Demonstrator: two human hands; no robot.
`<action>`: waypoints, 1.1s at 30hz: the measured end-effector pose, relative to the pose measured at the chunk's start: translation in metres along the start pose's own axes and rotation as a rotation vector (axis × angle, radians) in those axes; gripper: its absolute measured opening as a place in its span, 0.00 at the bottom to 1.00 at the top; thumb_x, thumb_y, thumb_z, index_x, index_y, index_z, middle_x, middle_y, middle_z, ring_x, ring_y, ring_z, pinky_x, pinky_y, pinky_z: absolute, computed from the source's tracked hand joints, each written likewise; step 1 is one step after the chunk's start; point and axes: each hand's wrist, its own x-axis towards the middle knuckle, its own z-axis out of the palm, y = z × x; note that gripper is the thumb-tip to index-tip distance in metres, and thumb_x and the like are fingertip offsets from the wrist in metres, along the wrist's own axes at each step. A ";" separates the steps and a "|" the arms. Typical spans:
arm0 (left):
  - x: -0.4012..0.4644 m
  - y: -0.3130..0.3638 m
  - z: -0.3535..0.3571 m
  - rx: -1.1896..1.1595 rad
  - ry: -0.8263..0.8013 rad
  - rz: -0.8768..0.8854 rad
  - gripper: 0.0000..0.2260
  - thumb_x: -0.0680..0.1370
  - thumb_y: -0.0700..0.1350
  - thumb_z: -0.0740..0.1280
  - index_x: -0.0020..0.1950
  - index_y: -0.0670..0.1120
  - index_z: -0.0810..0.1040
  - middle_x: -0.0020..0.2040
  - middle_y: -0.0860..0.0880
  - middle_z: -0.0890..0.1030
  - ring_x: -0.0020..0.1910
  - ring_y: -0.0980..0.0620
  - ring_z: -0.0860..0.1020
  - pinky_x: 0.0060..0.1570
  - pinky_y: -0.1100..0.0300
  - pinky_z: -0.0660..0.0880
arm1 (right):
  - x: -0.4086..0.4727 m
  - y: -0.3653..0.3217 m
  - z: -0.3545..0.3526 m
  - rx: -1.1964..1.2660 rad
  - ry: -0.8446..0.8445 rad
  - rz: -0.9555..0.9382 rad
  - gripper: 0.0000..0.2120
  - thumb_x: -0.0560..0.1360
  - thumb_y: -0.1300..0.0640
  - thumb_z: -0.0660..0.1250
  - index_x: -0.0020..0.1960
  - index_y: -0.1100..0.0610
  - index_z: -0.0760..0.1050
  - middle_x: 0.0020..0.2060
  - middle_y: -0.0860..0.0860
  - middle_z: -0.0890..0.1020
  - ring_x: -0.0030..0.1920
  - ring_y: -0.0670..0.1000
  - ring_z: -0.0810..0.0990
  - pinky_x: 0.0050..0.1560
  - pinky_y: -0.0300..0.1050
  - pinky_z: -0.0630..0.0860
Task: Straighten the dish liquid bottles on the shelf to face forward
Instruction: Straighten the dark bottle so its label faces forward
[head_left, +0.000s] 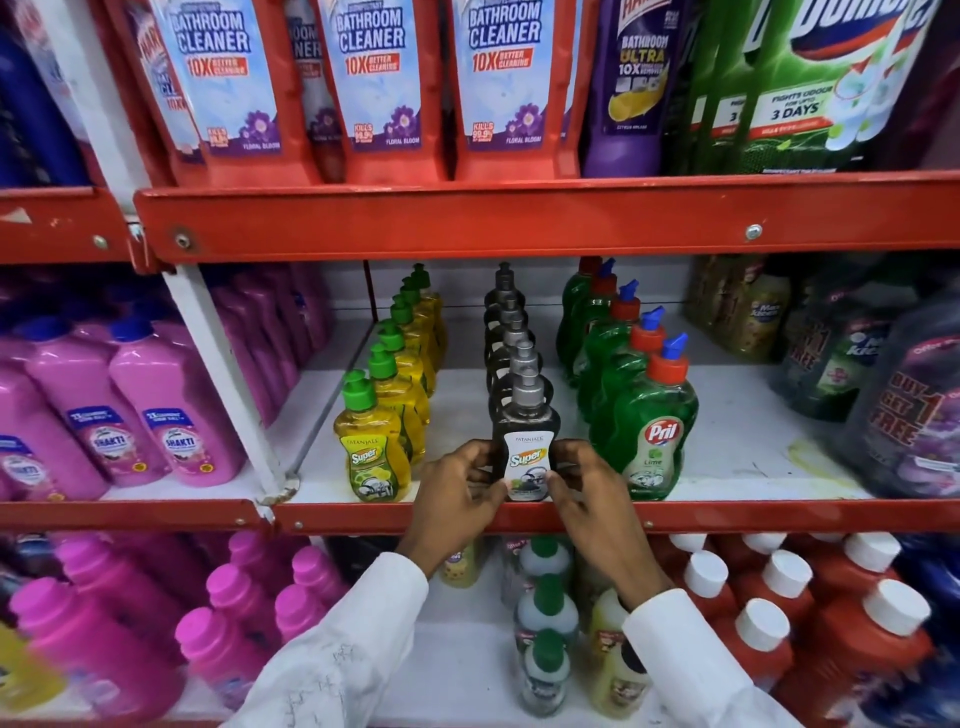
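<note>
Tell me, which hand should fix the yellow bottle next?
Probably the left hand: it's on the dark Super bottle's left side, right beside the yellow Super bottle. The right hand would have to cross over.

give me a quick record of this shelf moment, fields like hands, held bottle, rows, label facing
hands: left hand and right hand grip the black bottle from either side
held bottle: front of the middle row, upright at the shelf edge, label facing forward
left row: yellow bottles, green caps, front label forward
right row: green bottles, red caps, front label forward
shelf above: bathroom cleaner bottles
</note>
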 end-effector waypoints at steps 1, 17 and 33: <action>0.000 0.000 0.000 0.000 -0.004 0.004 0.17 0.73 0.40 0.75 0.62 0.46 0.79 0.54 0.49 0.87 0.49 0.59 0.85 0.52 0.56 0.84 | 0.000 0.000 0.000 0.004 0.004 0.002 0.11 0.79 0.57 0.65 0.62 0.55 0.72 0.58 0.54 0.82 0.58 0.52 0.81 0.62 0.52 0.79; -0.048 0.018 -0.058 -0.037 0.545 0.139 0.08 0.74 0.41 0.70 0.52 0.49 0.83 0.49 0.50 0.86 0.48 0.55 0.83 0.51 0.60 0.80 | -0.038 -0.040 0.024 0.238 0.473 0.007 0.10 0.74 0.65 0.69 0.50 0.52 0.77 0.47 0.49 0.84 0.49 0.48 0.83 0.54 0.49 0.81; -0.036 -0.060 -0.126 0.133 0.209 0.018 0.18 0.72 0.46 0.70 0.61 0.51 0.81 0.53 0.54 0.87 0.50 0.60 0.84 0.55 0.58 0.81 | 0.020 -0.079 0.111 0.125 -0.095 0.019 0.18 0.74 0.57 0.72 0.64 0.55 0.77 0.53 0.49 0.87 0.52 0.44 0.85 0.59 0.44 0.81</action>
